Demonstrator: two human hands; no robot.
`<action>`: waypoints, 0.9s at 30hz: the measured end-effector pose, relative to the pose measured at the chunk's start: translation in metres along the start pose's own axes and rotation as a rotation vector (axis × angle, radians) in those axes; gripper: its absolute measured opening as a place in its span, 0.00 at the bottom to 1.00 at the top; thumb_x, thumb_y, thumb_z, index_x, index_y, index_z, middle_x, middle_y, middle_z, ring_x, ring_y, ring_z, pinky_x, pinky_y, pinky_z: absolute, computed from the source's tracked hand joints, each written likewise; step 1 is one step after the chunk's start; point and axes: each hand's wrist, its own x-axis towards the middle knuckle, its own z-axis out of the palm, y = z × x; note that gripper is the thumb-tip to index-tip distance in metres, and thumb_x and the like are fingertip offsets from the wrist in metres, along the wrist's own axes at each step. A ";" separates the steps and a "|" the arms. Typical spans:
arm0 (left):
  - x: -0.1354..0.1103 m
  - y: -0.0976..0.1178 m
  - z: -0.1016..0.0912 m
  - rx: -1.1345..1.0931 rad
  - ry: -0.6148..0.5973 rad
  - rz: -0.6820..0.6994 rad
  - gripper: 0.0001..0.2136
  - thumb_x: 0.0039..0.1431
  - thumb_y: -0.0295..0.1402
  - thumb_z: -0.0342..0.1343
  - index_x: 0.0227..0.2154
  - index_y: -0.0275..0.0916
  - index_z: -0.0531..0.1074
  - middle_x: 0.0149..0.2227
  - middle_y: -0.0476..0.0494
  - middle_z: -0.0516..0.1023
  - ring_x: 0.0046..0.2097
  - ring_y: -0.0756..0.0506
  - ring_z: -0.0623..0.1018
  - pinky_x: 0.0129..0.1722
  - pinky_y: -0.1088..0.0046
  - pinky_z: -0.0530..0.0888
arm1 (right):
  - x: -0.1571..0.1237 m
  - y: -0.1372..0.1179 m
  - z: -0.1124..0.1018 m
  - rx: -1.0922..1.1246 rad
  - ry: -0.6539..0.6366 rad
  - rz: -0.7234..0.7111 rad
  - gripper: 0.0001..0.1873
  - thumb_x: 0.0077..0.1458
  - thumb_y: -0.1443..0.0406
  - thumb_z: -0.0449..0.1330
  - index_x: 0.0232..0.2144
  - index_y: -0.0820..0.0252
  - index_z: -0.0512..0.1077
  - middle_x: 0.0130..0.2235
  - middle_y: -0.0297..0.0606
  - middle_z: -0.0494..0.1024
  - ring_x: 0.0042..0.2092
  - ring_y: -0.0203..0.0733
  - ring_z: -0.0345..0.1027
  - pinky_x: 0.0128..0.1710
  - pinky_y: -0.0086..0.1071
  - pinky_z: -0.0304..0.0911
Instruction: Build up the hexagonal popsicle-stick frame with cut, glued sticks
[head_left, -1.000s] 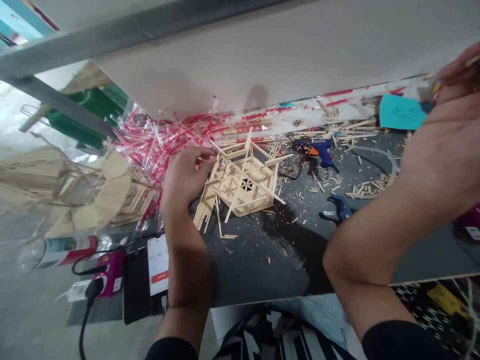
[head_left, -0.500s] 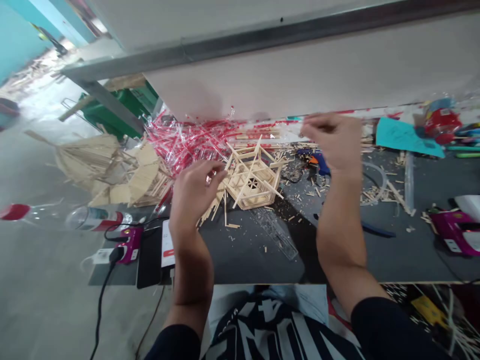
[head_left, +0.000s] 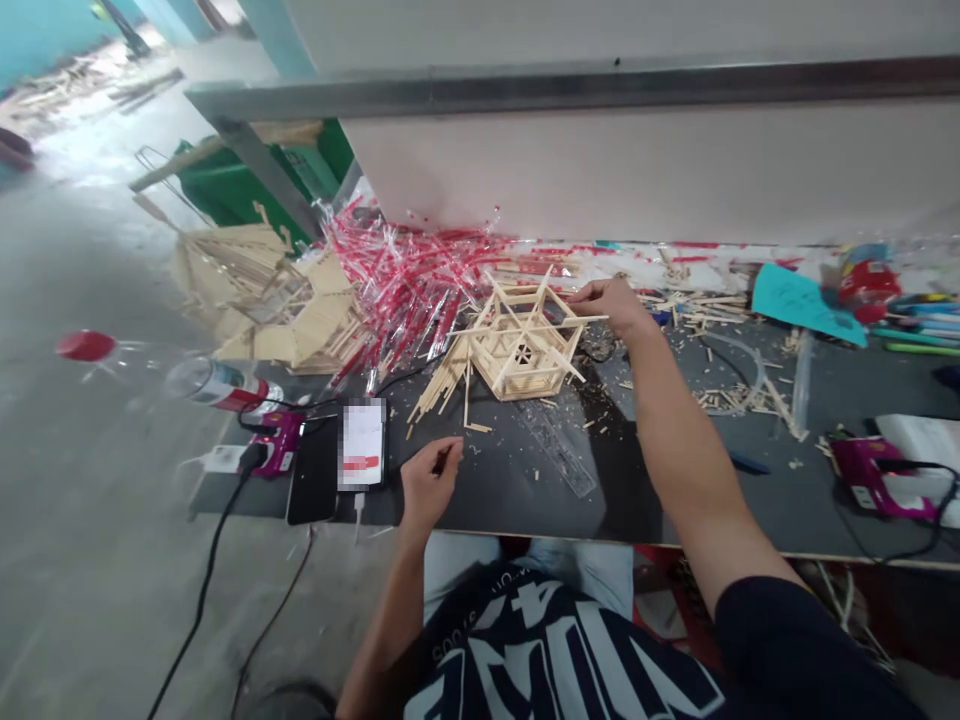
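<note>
Since the earlier frame, the left hand [head_left: 426, 482] is dropping back from the popsicle-stick frame [head_left: 517, 350] toward the near edge of the worktop [head_left: 510, 510], while the right hand [head_left: 609, 303] is reaching across the frame's right side. The left hand is curling closed, pinching a thin dark sliver [head_left: 447, 459]. The right hand is half-closed at the end of a long stick [head_left: 577, 321]; from this angle, I cannot tell whether it is gripping the stick or only touching it.

The hexagonal frame is sitting on the worktop, with a sheaf of loose sticks [head_left: 442, 390] leaning against its near side. The step in hand looks like fitting sticks to the frame, and the next move seems to call for steadying this one.

Counting: one frame, two phones ( [head_left: 311, 487] dark, [head_left: 364, 445] white-screened), two magenta devices ( [head_left: 274, 442], [head_left: 877, 480]), one red-capped plastic bottle [head_left: 217, 385], one cyan sheet [head_left: 795, 305].
</note>
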 end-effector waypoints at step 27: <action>-0.003 -0.012 0.009 0.018 -0.129 0.024 0.14 0.71 0.42 0.59 0.38 0.40 0.86 0.34 0.42 0.89 0.32 0.45 0.86 0.36 0.73 0.82 | -0.075 -0.039 -0.106 0.106 0.702 -0.394 0.07 0.53 0.64 0.73 0.34 0.50 0.80 0.35 0.38 0.86 0.34 0.42 0.77 0.40 0.41 0.75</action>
